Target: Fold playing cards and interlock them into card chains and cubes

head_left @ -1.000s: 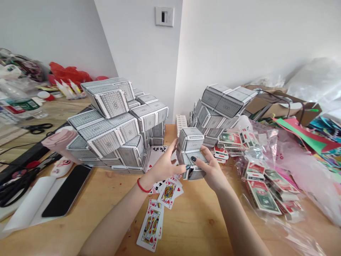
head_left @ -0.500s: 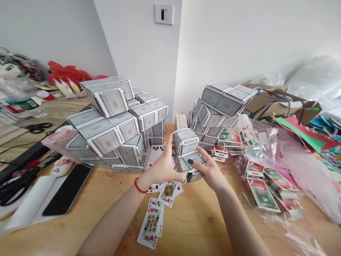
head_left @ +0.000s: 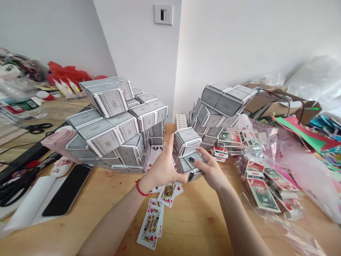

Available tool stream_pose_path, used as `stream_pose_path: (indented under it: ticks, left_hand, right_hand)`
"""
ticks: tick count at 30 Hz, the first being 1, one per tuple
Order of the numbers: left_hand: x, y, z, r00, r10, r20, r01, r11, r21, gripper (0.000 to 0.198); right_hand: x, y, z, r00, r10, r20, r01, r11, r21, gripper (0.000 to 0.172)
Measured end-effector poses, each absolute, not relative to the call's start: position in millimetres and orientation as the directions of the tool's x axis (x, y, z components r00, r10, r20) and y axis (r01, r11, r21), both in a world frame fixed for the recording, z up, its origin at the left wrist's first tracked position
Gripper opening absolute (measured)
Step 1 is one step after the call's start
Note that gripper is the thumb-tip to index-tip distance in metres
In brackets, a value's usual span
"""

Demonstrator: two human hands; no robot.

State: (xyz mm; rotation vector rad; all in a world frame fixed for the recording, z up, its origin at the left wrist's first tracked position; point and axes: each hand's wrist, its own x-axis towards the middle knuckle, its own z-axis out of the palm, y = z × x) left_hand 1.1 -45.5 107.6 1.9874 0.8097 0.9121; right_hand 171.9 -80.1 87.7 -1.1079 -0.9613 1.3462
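Between my hands is a small block structure folded from playing cards (head_left: 187,140), patterned grey and white, with one cube on top of a lower part. My left hand (head_left: 163,167) grips its left side, fingers up along the upper cube and thumb at the lower front edge. From the right, my right hand (head_left: 209,166) holds the lower part, thumb on its top face and fingers behind. Loose face-up cards lie beneath and in front, among them a king of hearts (head_left: 150,227) and a jack of hearts (head_left: 168,193).
Larger card-block stacks stand at left (head_left: 108,135) and right (head_left: 221,103). Card boxes (head_left: 262,193) and clear plastic wrap lie to the right. On the left are a black phone (head_left: 68,190), a computer mouse (head_left: 61,166), black scissors (head_left: 18,186) and a plastic bottle (head_left: 26,105).
The held card structure has tilted slightly, its upper cube shifting a little to the right. Both hands keep their grip and have barely moved.
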Motion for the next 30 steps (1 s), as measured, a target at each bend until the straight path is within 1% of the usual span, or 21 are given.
stream_pose_path:
  ticks: [4,7,13,19,25,30]
  left_hand:
    - [1.2,-45.1,109.1,0.529,0.790,0.310,0.234,-0.486,0.842,0.115]
    - [1.1,-44.9,109.3,0.526,0.796,0.299,0.250,-0.481,0.840,0.116]
    - [1.4,-44.4,108.2,0.515,0.792,0.327,0.237,-0.498,0.834,0.114]
    - [0.0,-44.3,106.8,0.529,0.790,0.311,0.236,-0.489,0.840,0.113]
    - [1.5,-46.4,106.1,0.535,0.787,0.308,0.243,-0.493,0.835,0.115]
    - [2.5,-46.3,105.7,0.543,0.776,0.320,0.250,-0.513,0.821,0.115]
  right_hand:
    - [171.8,-80.5,88.8,0.015,0.997,-0.077,-0.252,-0.071,-0.965,0.054]
    - [171.5,-80.5,89.1,0.004,0.998,-0.069,-0.255,-0.065,-0.965,0.053]
    - [168.8,-80.4,89.2,0.042,0.996,-0.083,-0.230,-0.071,-0.971,0.053]
    - [165.1,-80.0,86.8,0.060,0.998,-0.004,-0.195,0.008,-0.981,0.042]
    - [165.8,-79.5,86.7,0.060,0.996,-0.061,-0.231,-0.046,-0.972,0.045]
    - [167.2,-79.4,87.3,0.079,0.995,-0.062,-0.222,-0.043,-0.974,0.045]
